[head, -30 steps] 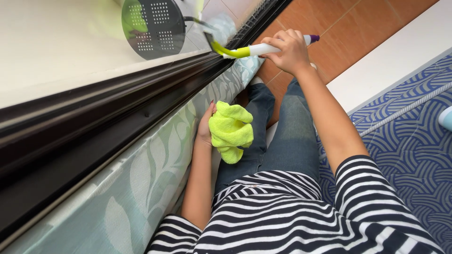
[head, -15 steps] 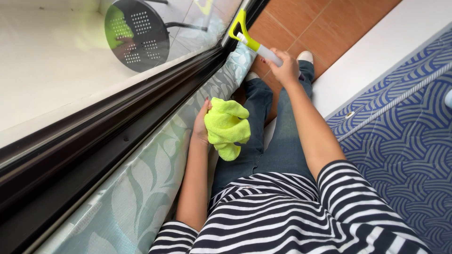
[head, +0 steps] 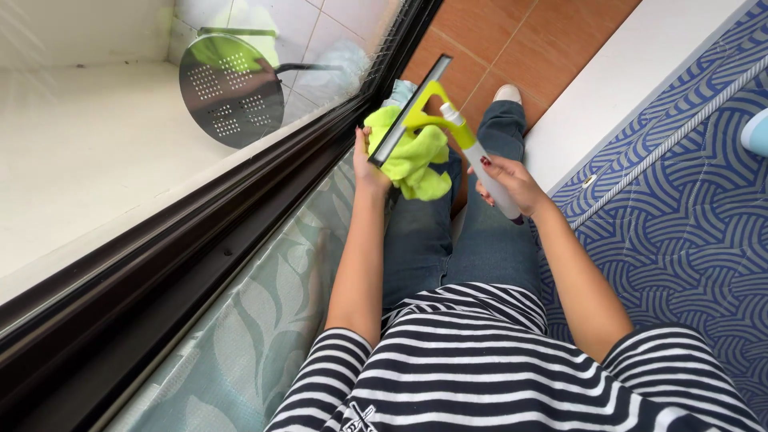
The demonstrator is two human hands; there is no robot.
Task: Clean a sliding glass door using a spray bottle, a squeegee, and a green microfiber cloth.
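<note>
The squeegee (head: 432, 120) is held out in front of the person's knees, its dark blade slanting up toward the window and lying against the yellow cloth (head: 412, 160). The right hand (head: 508, 180) is closed around the lower end of the white handle, fingers wrapped over it, wrist bent slightly inward, forearm running back to a striped sleeve. The yellow neck of the tool rises from that hand to the blade. The left hand (head: 366, 164) is closed on the bunched cloth, thumb side toward the window, arm nearly straight and pointing forward beside the left thigh.

Under both hands are the person's 2 legs in jeans (head: 448, 232), with 1 pale shoe (head: 508, 94) showing past the knee on the orange tiled floor (head: 496, 48). Just left of the left arm runs a pale green leaf-patterned curtain (head: 264, 320), and beyond it the dark window frame (head: 192, 240) and the glass. A round perforated grey disc (head: 232, 92) shows through the glass, well apart from the blade. To the right lie a white strip (head: 632, 72) and a blue patterned rug (head: 688, 216).
</note>
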